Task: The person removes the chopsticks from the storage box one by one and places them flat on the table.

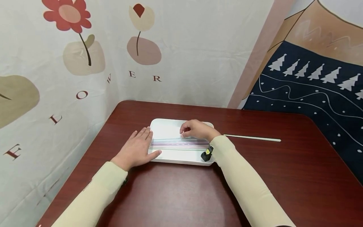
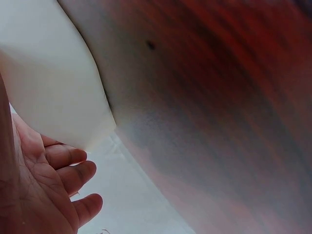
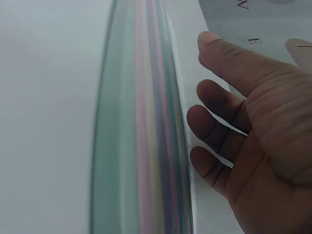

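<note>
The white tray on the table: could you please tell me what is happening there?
A person's left hand lies at the left end of the tray, while the right hand, loosely curled and holding nothing, is over it near the coloured strips. One pale strip lies on the table, right of the tray.

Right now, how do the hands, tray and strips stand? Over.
Left hand flat at the left edge of the tray. Right hand over it, no strip visibly held. Colored strips lying along the tray. Nothing visibly blocking.

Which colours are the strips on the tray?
Green, pink, cream and purple strips; right wrist view shows best.
</note>
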`<state>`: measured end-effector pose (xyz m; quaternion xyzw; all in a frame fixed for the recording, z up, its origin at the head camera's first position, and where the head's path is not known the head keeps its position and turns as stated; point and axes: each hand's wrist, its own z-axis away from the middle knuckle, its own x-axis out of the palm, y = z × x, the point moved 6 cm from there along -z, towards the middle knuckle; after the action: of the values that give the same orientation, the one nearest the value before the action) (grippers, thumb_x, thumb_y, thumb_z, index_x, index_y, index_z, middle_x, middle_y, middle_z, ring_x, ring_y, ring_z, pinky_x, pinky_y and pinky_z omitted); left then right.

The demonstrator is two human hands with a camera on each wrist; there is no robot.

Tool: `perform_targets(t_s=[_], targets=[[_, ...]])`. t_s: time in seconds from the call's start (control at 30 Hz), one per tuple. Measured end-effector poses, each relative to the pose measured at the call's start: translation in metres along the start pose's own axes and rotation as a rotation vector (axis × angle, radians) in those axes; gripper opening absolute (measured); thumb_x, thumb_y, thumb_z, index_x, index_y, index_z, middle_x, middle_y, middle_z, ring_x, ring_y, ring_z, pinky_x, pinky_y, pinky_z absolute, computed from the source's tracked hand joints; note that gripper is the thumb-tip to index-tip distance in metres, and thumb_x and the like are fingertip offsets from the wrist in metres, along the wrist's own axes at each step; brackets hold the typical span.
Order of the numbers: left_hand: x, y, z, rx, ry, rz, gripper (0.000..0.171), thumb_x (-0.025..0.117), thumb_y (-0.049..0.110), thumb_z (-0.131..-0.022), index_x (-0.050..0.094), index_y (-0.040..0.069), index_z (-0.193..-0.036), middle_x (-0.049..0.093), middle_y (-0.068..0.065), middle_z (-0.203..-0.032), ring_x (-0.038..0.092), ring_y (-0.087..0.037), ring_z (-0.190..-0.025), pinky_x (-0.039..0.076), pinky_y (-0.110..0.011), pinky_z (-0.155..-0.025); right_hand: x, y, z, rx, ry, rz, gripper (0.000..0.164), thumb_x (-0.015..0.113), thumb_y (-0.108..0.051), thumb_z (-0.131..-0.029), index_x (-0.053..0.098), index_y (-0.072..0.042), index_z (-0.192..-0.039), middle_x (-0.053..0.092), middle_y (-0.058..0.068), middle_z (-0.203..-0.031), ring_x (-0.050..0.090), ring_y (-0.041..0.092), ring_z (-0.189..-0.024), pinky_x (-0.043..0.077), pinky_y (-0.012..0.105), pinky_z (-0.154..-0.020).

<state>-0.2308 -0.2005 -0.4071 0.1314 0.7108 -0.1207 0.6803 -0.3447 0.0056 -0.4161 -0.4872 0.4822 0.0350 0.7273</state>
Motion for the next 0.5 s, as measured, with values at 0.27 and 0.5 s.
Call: perform_targets(t_s=[0.27,0.5], targets=[[0.0006,0.0001,-0.0005,-0.001,-0.01,0.009,0.095,0.05,0.066,-0.092,0.039,-0.01,-0.147,0.032,-0.026,-0.155,0.028,-0.039,-0.145,0.022,-0.057,-0.115,0.0092,0.0004,-0.0063,-0.001,-0.034,0.094,0.005,0.072,-0.018,-0.093,0.071,-0.021,-0.089,0.061,-0.004,-0.078,0.052,0.011,-0.074,0.045,0.026,-0.068],[-0.0014,0.001,-0.0009,0.005,0.005,0.005,0.094,0.051,0.066,-0.091,0.04,-0.01,-0.146,0.033,-0.026,-0.155,0.03,-0.039,-0.144,0.023,-0.057,-0.114,0.0109,0.001,-0.0068,0.005,-0.028,0.113,0.01,0.07,-0.018,-0.094,0.07,-0.022,-0.085,0.058,-0.005,-0.074,0.051,0.01,-0.071,0.043,0.026,-0.067]])
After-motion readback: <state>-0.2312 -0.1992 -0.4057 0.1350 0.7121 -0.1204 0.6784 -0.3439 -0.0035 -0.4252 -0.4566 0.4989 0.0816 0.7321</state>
